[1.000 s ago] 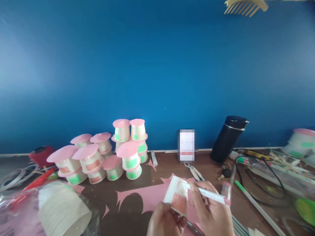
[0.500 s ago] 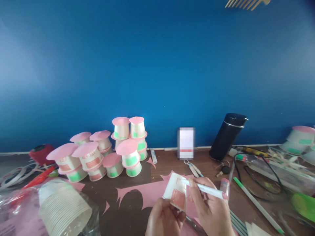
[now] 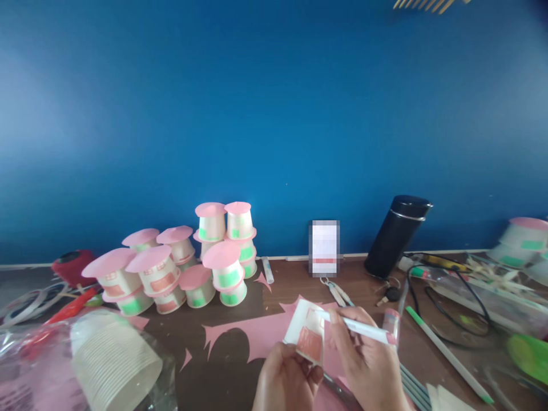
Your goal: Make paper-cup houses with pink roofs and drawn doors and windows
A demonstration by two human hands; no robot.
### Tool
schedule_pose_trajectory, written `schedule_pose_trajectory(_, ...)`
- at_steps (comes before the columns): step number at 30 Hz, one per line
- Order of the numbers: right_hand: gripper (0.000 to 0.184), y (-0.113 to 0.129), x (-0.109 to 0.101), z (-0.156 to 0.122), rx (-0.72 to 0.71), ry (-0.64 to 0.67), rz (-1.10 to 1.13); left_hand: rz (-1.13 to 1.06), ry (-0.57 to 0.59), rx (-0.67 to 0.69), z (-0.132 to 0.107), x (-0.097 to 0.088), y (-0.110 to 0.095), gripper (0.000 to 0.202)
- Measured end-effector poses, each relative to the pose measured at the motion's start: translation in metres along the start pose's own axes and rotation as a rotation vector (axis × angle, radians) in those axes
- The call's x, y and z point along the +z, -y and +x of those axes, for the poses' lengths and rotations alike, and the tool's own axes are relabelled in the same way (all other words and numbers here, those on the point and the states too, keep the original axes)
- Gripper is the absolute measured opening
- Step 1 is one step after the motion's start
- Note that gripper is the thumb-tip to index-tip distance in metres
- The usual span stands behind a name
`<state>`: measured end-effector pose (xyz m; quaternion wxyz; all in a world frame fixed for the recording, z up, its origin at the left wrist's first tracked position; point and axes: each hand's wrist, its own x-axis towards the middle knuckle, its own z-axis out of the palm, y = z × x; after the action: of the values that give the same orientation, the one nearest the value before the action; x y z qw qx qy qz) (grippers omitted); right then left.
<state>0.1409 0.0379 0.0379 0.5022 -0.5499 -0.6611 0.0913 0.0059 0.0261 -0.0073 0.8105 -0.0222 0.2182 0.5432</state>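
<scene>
My left hand is closed around the lower part of a white paper cup, which is tilted and carries a reddish coloured-in patch. In my right hand is a white felt-tip pen with a red end, pinched between thumb and fingers. The pen's tip meets the cup's upper side, by a small red outline. Beneath both hands lies a cut pink paper sheet, and part of a dark metal tool shows between them.
Stacked cups with pink paper discs stand at the left. In front is a bagged stack of plain cups. A black flask leans on the blue wall. To the right lie a green-ended pen, keys and a black cable.
Both hands, the cup and the pen keep almost the same place. The whole view has shifted very slightly; nothing was picked up or let go.
</scene>
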Motion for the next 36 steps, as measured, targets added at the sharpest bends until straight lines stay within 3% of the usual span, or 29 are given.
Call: schedule_pose_trajectory(36,0.02,-0.0025,0.0004,-0.0023,-0.007,0.024,-0.054,0.022,-0.044,-0.028,0.0025,-0.0014,-0.0041,0.015)
